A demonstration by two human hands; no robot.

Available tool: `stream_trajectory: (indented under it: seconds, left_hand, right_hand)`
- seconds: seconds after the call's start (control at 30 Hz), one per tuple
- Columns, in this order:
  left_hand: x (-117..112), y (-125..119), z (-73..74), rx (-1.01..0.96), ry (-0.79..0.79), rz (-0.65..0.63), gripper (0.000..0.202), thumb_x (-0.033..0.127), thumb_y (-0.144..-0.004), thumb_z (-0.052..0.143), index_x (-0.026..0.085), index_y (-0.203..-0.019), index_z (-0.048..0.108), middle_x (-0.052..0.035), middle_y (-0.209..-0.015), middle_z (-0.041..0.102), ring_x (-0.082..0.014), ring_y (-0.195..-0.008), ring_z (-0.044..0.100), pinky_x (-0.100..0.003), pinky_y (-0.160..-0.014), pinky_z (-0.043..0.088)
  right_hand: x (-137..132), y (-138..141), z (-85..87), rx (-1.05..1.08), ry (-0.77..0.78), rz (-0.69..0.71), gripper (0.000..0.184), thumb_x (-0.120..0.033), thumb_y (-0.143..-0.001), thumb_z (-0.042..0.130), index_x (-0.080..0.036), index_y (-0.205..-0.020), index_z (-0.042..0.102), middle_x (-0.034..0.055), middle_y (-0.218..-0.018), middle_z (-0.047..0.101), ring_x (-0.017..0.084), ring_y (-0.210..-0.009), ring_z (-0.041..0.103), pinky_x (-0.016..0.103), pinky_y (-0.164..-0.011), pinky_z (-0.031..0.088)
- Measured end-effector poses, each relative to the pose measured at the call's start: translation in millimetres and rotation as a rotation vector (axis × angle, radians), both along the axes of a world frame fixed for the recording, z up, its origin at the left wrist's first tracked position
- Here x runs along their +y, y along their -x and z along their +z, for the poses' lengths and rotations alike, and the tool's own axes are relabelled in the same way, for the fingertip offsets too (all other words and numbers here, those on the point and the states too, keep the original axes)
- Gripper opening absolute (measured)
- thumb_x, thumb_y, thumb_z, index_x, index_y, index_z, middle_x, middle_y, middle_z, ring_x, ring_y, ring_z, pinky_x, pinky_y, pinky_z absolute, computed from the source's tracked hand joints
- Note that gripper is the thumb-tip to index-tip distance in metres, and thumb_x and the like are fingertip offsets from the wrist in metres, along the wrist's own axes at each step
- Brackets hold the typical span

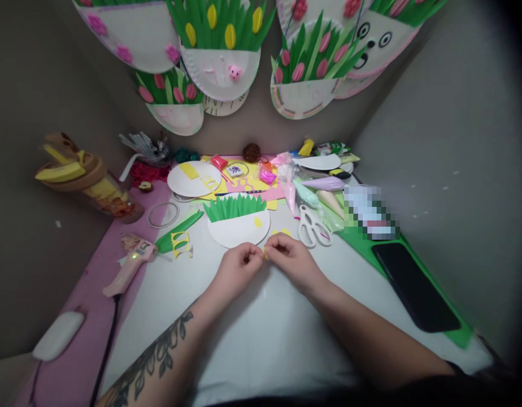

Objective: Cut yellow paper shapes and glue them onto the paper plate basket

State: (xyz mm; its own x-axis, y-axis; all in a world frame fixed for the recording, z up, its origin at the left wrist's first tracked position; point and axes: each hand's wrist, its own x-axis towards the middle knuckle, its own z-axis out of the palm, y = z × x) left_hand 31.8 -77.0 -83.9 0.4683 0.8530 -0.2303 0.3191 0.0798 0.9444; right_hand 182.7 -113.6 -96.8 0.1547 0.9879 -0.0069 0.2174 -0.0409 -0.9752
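Observation:
My left hand (244, 264) and my right hand (290, 257) meet over the middle of the table, fingertips pinched together on a small yellow paper piece (265, 253), mostly hidden by the fingers. Just beyond them lies a white paper plate (231, 230) with a fringe of green paper grass (235, 208) along its upper part. One yellow paper oval (257, 222) sits on the plate's right side. More yellow paper (283, 232) shows partly behind my right hand. White-handled scissors (314, 227) lie to the right of it.
At left are a pink glue gun (131, 264) with a green light, yellow paper scraps (181, 244), a green paper strip (188, 224) and a cup (91, 181). A black phone (416, 285) lies at right. Piping bags (305, 194) lie behind the scissors. Decorated plates (222, 68) hang on the wall.

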Motion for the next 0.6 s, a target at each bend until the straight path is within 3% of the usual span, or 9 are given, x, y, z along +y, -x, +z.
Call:
stream_trajectory:
  seconds: [0.4,0.6]
  left_hand:
    - [-0.4,0.6,-0.9,0.006,-0.034,-0.011,0.012,0.026,-0.074,0.049,0.017,-0.074,0.057,0.0028,-0.063,0.055,-0.0113,-0.058,0.047,-0.022,-0.056,0.036]
    - [-1.9,-0.2,-3.2,0.007,-0.026,-0.021,0.011,0.026,-0.073,0.051,0.017,-0.073,0.057,0.0030,-0.063,0.054,-0.0109,-0.057,0.046,-0.022,-0.054,0.034]
  right_hand:
    - [0.4,-0.7,-10.6,0.151,0.038,-0.074,0.016,-0.031,-0.080,0.057,-0.020,-0.069,0.058,-0.0032,-0.062,0.053,0.012,-0.058,0.047,0.023,-0.054,0.036]
    - [-0.2,-0.3,-2.7,0.048,-0.017,-0.048,0.015,-0.029,-0.079,0.056,-0.019,-0.068,0.058,-0.0009,-0.071,0.055,0.014,-0.068,0.051,0.025,-0.063,0.040]
